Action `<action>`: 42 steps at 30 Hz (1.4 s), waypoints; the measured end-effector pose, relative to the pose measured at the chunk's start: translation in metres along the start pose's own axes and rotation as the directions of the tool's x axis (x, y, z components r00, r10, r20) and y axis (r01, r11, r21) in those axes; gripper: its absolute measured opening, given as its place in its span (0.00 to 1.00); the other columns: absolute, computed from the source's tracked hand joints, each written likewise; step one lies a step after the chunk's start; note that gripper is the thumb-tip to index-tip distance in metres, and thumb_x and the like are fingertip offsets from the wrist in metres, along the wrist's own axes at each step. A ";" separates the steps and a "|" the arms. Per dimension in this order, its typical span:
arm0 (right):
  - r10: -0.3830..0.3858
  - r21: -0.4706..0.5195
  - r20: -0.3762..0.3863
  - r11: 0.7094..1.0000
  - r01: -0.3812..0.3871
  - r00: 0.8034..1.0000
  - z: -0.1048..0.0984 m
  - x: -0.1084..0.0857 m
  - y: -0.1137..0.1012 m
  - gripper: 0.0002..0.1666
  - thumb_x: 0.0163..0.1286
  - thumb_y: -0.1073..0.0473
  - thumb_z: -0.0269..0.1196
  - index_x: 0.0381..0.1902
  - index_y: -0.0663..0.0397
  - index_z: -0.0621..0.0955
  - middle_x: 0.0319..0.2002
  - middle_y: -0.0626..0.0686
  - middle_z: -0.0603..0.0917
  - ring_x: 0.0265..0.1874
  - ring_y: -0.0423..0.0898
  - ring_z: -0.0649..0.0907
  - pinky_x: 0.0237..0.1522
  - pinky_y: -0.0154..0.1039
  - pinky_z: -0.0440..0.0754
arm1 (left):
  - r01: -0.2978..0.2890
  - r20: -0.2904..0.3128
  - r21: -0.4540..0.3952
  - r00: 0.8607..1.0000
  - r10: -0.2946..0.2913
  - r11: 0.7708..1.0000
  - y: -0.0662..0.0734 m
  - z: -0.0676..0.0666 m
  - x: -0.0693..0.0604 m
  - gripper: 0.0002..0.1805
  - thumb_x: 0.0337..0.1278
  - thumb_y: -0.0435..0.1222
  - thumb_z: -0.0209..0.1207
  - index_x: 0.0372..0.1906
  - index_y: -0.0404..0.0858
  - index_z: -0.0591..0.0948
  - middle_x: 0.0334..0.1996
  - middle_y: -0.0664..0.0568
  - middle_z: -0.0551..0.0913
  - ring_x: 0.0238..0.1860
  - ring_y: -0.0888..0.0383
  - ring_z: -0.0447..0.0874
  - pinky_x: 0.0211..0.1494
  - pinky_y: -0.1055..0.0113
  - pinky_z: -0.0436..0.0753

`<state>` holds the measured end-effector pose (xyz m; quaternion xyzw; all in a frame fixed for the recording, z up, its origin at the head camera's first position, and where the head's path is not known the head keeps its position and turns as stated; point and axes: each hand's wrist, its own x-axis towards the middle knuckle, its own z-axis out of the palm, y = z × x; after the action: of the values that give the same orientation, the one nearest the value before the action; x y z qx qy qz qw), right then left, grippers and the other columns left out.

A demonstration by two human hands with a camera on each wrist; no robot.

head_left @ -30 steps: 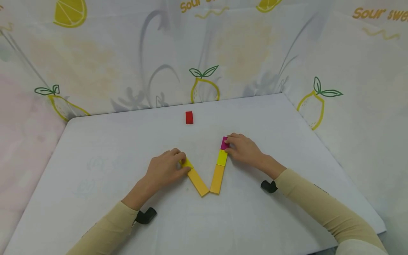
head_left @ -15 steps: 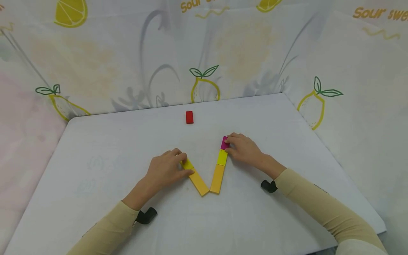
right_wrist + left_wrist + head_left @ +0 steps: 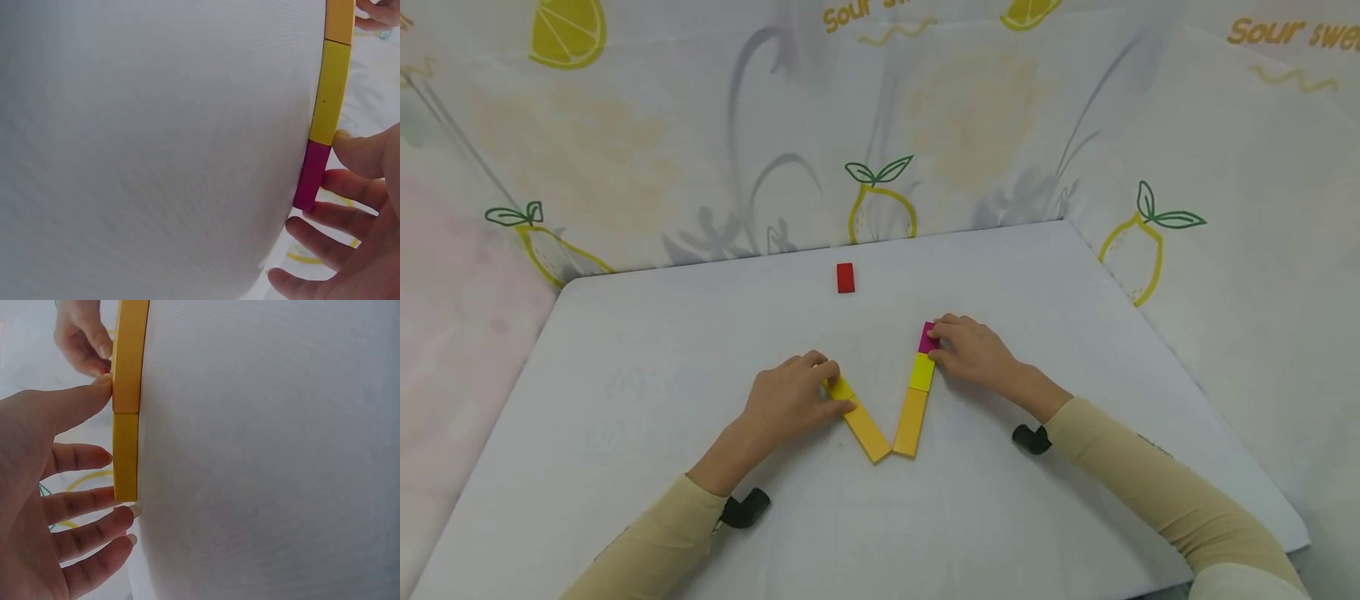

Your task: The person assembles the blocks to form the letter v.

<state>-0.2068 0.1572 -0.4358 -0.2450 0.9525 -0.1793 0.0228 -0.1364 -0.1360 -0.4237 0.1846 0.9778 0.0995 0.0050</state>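
My left hand (image 3: 786, 398) rests its thumb on an orange block (image 3: 870, 435). The other fingertips of that hand are at a yellow block (image 3: 125, 456) joined end to end with it. My right hand (image 3: 976, 354) touches a magenta block (image 3: 927, 337) with its index finger. Its thumb lies at the seam with a second yellow block (image 3: 922, 372), and its middle finger is at the magenta block's far end. Below that yellow block comes another orange block (image 3: 911, 423). The two rows form a V, their near ends meeting. In both wrist views the fingers look spread and fairly straight.
A red block (image 3: 846, 277) lies by itself toward the back of the white table (image 3: 700, 317). Behind the table hangs a cloth (image 3: 985, 108) with lemon prints. Black wrist pieces (image 3: 745, 508) show under both forearms.
My left thumb has slid slightly right, further onto the orange block. The right hand and all the blocks look nearly unmoved.
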 end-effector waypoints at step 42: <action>-0.010 -0.011 -0.019 1.000 0.010 1.000 0.000 -0.001 -0.001 0.22 0.67 0.55 0.67 0.56 0.57 0.82 0.55 0.55 0.84 0.50 0.52 0.82 0.55 0.47 0.82 | 0.044 0.031 -0.100 0.999 -0.041 0.994 -0.025 -0.007 0.040 0.09 0.63 0.49 0.61 0.40 0.50 0.84 0.42 0.56 0.85 0.27 0.58 0.75 0.26 0.68 0.72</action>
<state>-0.2053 0.1566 -0.4353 -0.2483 0.9524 -0.1766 0.0117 -0.1834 -0.1456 -0.4206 0.1645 0.9750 0.1459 0.0303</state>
